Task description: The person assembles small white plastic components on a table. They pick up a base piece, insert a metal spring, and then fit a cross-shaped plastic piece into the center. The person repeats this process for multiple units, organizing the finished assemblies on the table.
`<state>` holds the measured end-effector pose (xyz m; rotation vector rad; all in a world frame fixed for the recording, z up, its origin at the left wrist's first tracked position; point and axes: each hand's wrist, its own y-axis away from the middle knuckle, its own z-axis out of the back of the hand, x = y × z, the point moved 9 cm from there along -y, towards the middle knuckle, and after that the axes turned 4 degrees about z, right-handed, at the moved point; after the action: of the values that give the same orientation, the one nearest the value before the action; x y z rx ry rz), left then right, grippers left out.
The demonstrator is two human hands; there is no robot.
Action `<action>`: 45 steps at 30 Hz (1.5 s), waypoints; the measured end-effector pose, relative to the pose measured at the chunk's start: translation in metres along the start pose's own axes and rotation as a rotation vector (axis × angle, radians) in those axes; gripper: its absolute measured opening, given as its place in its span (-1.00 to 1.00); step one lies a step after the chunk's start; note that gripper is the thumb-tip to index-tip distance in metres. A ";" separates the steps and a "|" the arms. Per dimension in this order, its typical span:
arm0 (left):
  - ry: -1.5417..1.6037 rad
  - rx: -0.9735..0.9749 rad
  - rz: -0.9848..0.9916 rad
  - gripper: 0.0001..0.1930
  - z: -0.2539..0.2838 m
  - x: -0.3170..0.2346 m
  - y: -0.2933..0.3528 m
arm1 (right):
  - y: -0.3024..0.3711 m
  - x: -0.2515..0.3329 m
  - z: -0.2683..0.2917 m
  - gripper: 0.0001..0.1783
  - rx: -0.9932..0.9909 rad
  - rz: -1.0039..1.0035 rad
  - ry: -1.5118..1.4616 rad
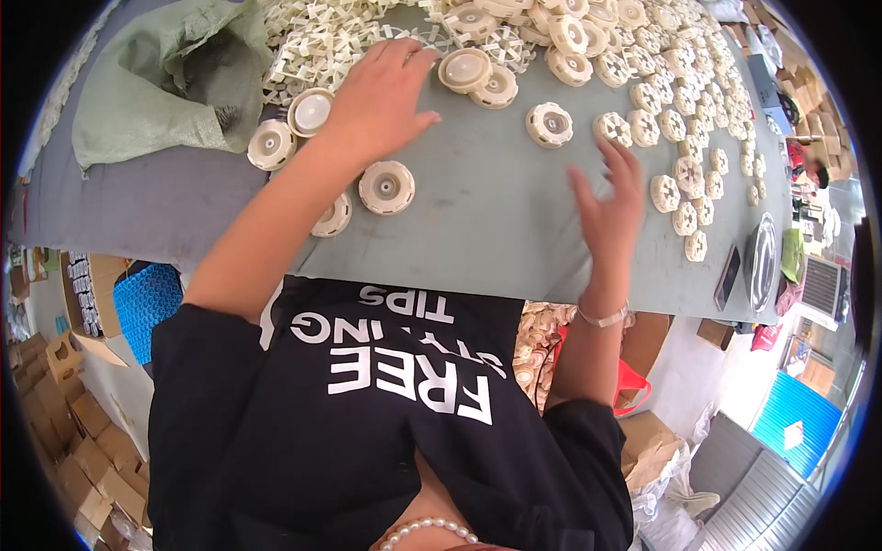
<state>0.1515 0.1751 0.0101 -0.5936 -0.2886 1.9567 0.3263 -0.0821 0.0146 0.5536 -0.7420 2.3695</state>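
Observation:
My left hand (386, 101) reaches over the near edge of a heap of small cream plastic clip-like pieces (312, 46). Its thumb stands apart from the fingers, and the fingertips lie at the heap. Round cream plastic caps are close by: one (386, 187) below the hand, another (310, 112) beside the wrist, and a pair, the nearer a shallow cup (465, 70), to its right. Slightly blurred, my right hand (611, 204) hovers over the table with thumb and fingers apart and nothing seen in it. A single round cap (549, 125) lies up and left of it.
Many assembled round parts (680, 83) cover the table's (478, 220) far right. A green woven sack (138, 101) lies at the far left. A dark phone-like slab (727, 278) and an oval clear-wrapped object (761, 262) sit at the right edge. Cartons (78, 441) stand on the floor.

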 end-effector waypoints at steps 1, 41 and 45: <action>-0.061 -0.056 -0.019 -0.45 -0.011 0.004 -0.009 | -0.014 0.022 -0.017 -0.30 0.023 0.113 0.032; 0.324 0.249 0.240 -0.52 -0.013 -0.002 0.001 | 0.052 -0.018 0.020 -0.30 0.251 -0.062 -0.074; 0.055 -0.073 -0.032 -0.51 0.024 -0.038 0.011 | 0.043 -0.005 0.015 -0.32 0.227 -0.079 -0.232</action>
<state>0.1433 0.1378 0.0361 -0.6849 -0.3344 1.9025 0.3052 -0.1223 0.0068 0.9491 -0.5391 2.3548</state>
